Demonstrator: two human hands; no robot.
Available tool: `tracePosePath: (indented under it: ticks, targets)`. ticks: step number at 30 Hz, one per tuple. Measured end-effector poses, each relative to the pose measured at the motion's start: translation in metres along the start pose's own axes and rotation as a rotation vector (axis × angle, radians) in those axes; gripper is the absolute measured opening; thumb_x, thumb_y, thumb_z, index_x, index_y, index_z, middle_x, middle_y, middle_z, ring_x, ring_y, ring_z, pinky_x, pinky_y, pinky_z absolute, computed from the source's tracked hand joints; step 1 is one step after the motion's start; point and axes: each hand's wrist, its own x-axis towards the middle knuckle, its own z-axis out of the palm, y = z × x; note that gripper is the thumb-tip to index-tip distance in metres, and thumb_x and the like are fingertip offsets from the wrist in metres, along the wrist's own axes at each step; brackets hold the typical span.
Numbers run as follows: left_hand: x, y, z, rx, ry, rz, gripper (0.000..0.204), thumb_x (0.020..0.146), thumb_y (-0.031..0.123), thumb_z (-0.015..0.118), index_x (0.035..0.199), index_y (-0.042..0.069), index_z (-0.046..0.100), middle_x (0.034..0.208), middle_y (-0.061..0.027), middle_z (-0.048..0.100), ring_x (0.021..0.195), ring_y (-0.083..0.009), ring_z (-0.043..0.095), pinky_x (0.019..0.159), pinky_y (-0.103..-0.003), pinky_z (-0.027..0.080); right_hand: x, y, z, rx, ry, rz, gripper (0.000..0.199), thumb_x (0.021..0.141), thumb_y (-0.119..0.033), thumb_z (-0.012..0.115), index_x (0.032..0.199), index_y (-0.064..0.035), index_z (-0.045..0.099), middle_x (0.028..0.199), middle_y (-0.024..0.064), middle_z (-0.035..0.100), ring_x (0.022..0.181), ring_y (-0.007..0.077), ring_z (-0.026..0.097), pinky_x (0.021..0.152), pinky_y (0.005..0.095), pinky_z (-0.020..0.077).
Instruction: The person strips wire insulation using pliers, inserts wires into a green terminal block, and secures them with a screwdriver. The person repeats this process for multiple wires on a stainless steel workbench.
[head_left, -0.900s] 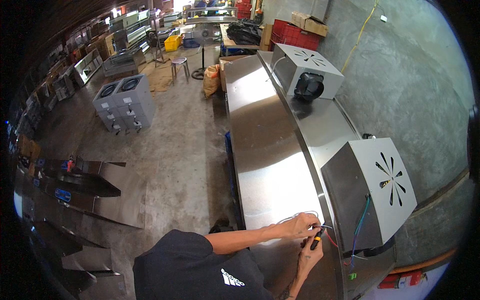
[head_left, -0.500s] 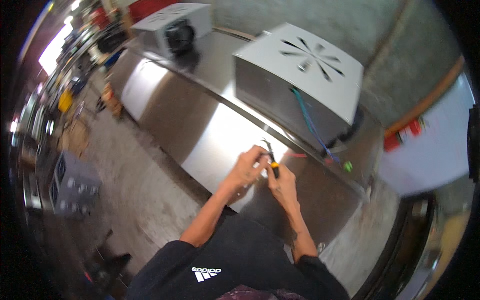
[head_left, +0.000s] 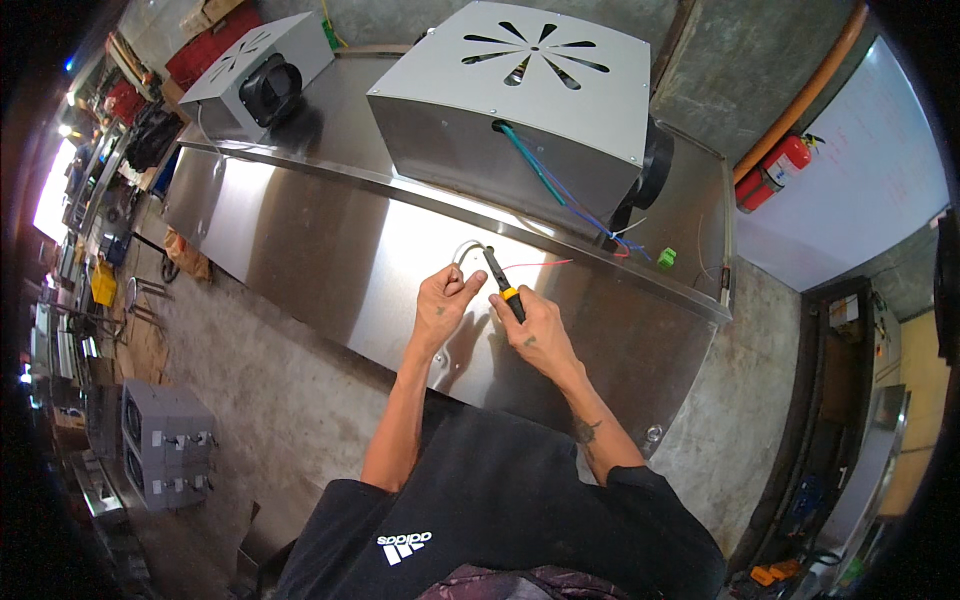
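My left hand (head_left: 440, 308) is closed, pinching a thin grey cable (head_left: 468, 244) between thumb and fingers. From there the cable arcs up and over to the jaws of pliers (head_left: 499, 277) with black and yellow handles. My right hand (head_left: 540, 328) is wrapped around those handles. Whether the jaws grip the cable is too small to tell. A red wire (head_left: 545, 264) sticks out to the right beside the pliers. Both hands are over a shiny stainless steel panel (head_left: 400, 240).
Behind the panel's raised ledge stands a white-topped metal box (head_left: 510, 130) with petal-shaped slots. Green and blue wires (head_left: 540, 178) hang from it near a green connector (head_left: 668, 258). A similar box (head_left: 250, 75) is farther left. A red fire extinguisher (head_left: 790, 160) is at right.
The view has shifted and become sharper. My hands have moved a little apart, and the pliers' jaws now lean left toward the cable's arc. Both hands keep their grips.
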Motion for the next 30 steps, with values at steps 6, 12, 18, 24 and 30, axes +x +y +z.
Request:
tracePosePath:
  ticks: [6, 12, 18, 24, 30]
  targets:
    - [-0.002, 0.001, 0.005, -0.002, 0.081, 0.031, 0.050, 0.098, 0.026, 0.085, 0.072, 0.013, 0.044, 0.070, 0.0099, 0.035, 0.066, -0.0046, 0.030, 0.056, -0.027, 0.026, -0.016, 0.001, -0.016, -0.102, 0.071, -0.146, 0.038, 0.105, -0.029, 0.070, 0.092, 0.0041, 0.057, 0.086, 0.0267, 0.064, 0.077, 0.0480, 0.065, 0.069, 0.0536, 0.0512]
    - [-0.007, -0.021, -0.015, -0.076, 0.103, 0.005, 0.046, 0.102, 0.030, 0.080, 0.077, 0.017, 0.044, 0.073, 0.0083, 0.036, 0.068, -0.0065, 0.030, 0.059, -0.026, 0.028, -0.041, 0.029, -0.093, -0.270, 0.261, -0.140, 0.039, 0.105, -0.033, 0.071, 0.094, 0.0035, 0.061, 0.085, 0.0245, 0.065, 0.076, 0.0444, 0.067, 0.068, 0.0488, 0.0531]
    - [-0.006, -0.012, -0.002, -0.092, 0.015, 0.026, 0.040, 0.101, 0.030, 0.081, 0.084, 0.012, 0.049, 0.075, 0.0081, 0.040, 0.069, -0.0054, 0.033, 0.061, -0.025, 0.031, -0.022, 0.079, -0.186, 0.152, 0.531, 0.155, 0.040, 0.108, -0.037, 0.069, 0.093, 0.0003, 0.067, 0.077, 0.0067, 0.072, 0.071, 0.0130, 0.068, 0.065, 0.0319, 0.0526]
    - [-0.004, 0.001, 0.009, -0.025, -0.079, 0.095, 0.022, 0.102, 0.020, 0.074, 0.106, 0.007, 0.056, 0.090, 0.0045, 0.049, 0.078, -0.0071, 0.043, 0.072, -0.024, 0.041, 0.027, 0.138, -0.226, 0.957, 0.469, 0.333, 0.035, 0.108, -0.033, 0.068, 0.103, 0.0014, 0.063, 0.094, 0.0243, 0.074, 0.082, 0.0309, 0.077, 0.074, 0.0383, 0.0655]
    - [-0.008, -0.018, 0.005, -0.300, -0.139, 0.129, 0.016, 0.109, 0.011, 0.060, 0.121, 0.001, 0.056, 0.096, -0.0019, 0.057, 0.087, -0.0129, 0.055, 0.084, -0.030, 0.050, 0.013, 0.144, -0.211, 0.952, 0.501, 0.337, 0.038, 0.104, -0.037, 0.072, 0.083, -0.0099, 0.056, 0.093, 0.0215, 0.074, 0.074, 0.0273, 0.073, 0.062, 0.0355, 0.0561]
